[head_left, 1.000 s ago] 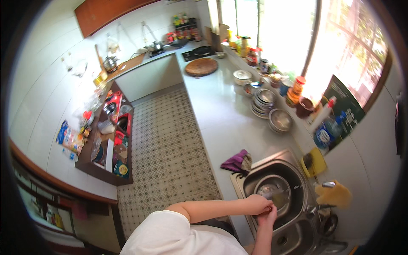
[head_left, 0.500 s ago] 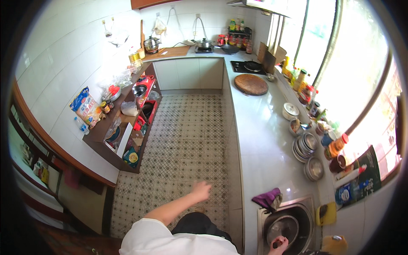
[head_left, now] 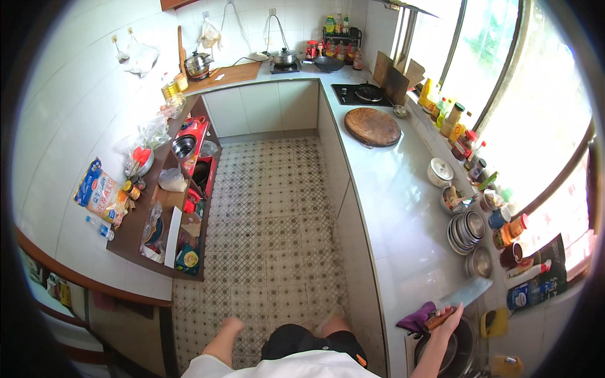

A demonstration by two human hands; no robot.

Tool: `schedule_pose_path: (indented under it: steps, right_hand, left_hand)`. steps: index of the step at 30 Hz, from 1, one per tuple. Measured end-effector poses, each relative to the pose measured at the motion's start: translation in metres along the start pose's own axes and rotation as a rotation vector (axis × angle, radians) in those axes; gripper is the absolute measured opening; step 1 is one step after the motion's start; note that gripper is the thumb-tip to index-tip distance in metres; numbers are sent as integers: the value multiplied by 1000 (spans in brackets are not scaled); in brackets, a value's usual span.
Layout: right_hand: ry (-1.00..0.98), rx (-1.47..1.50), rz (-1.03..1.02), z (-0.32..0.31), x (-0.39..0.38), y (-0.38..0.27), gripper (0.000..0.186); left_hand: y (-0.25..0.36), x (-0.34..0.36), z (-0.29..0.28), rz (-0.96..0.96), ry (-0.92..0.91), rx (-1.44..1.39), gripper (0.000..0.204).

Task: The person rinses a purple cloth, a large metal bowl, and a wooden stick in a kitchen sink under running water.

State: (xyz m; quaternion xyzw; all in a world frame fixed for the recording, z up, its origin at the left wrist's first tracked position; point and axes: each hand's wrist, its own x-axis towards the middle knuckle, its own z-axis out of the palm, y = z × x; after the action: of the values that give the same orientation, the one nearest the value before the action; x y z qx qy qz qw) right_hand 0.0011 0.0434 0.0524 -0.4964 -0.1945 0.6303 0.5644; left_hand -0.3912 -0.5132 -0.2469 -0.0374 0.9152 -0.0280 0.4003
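Observation:
My right hand (head_left: 449,320) is closed round the wooden handle of a cleaver (head_left: 467,293). Its broad grey blade points away to the right, above the counter at the sink's far edge. Just left of this hand, a purple cloth (head_left: 416,319) lies bunched at the sink's rim. The sink (head_left: 465,353) is partly covered by my right forearm, and a round metal basin (head_left: 449,360) shows inside it. My left hand (head_left: 233,325) is low in front of me over the floor, away from the counter; its fingers cannot be made out.
Stacked metal bowls (head_left: 465,230), a lidded pot (head_left: 439,171) and a round wooden board (head_left: 372,126) stand along the right counter (head_left: 403,220). Bottles and jars line the window sill. A brown shelf (head_left: 161,208) with pans and bags runs along the left wall.
My right hand has come up out of the sink and forward, with the cleaver now in plain sight. My left arm has drawn back to the left. The view has shifted.

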Motion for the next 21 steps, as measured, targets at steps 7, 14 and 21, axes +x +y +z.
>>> schedule_pose_path:
  steps: [7,14,21]
  right_hand:
    - [-295,-403,-280,175,88,47,46]
    - [-427,-968,-726,326,228,112,42]
    - [-568,-1058,-661,495,299,188,26]
  left_hand:
    - [129,3,-86,256,55,-226,30]
    - [201,33,-178,148,130,-292,27]
    - [231,50,-199,-97,74,-386,32]
